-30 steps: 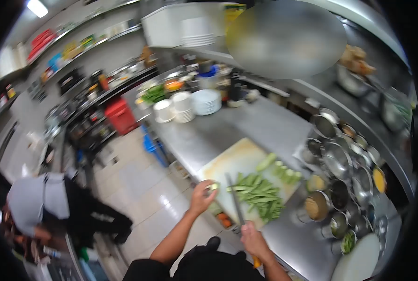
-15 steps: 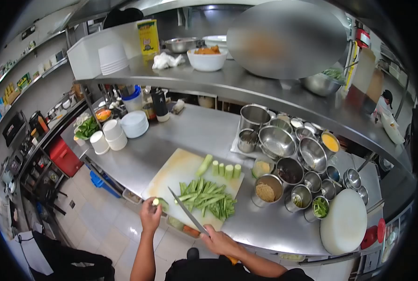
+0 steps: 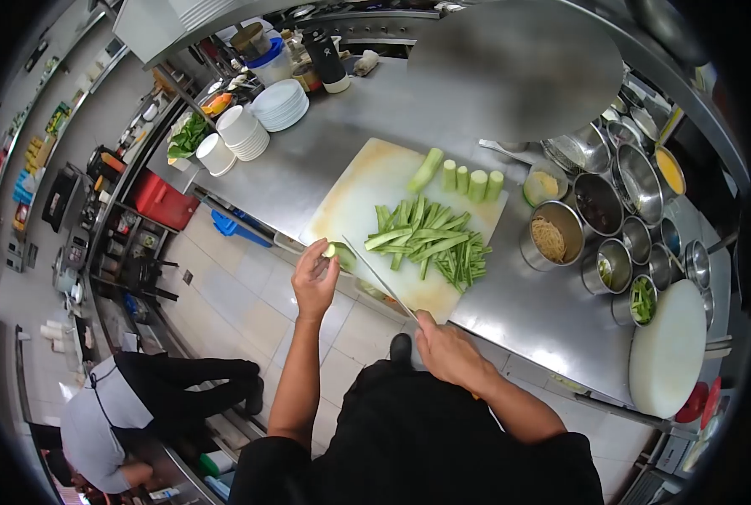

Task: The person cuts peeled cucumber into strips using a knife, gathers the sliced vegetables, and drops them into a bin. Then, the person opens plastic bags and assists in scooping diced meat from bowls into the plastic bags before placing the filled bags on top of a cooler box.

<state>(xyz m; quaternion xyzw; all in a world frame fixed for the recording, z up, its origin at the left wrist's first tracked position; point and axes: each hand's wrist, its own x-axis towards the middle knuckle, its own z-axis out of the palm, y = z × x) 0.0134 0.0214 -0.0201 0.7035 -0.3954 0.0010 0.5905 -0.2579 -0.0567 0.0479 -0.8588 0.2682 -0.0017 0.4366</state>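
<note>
On the steel counter (image 3: 552,328) lies a stained white cutting board (image 3: 354,198). A heap of green vegetable strips (image 3: 430,240) covers its middle, with several short cucumber-like pieces (image 3: 477,184) standing behind and a longer piece (image 3: 425,170) at their left. At the board's left front edge, my left hand (image 3: 313,278) pinches a small pale-green vegetable piece (image 3: 332,250). My right hand (image 3: 451,348) is closed round the handle of a long knife (image 3: 381,280). The blade slants up and left over the board, its tip close to the held piece.
Metal pots with food (image 3: 554,236) crowd the counter's right side, beside a round white block (image 3: 668,348). Stacked bowls (image 3: 241,132), plates (image 3: 279,105) and a black bottle (image 3: 326,61) stand back left. A person (image 3: 110,412) bends over at lower left.
The view has swung about, lately tilting down and shifting the board up and right in the picture. Both hands keep their holds, and the strips stay heaped on the board.
</note>
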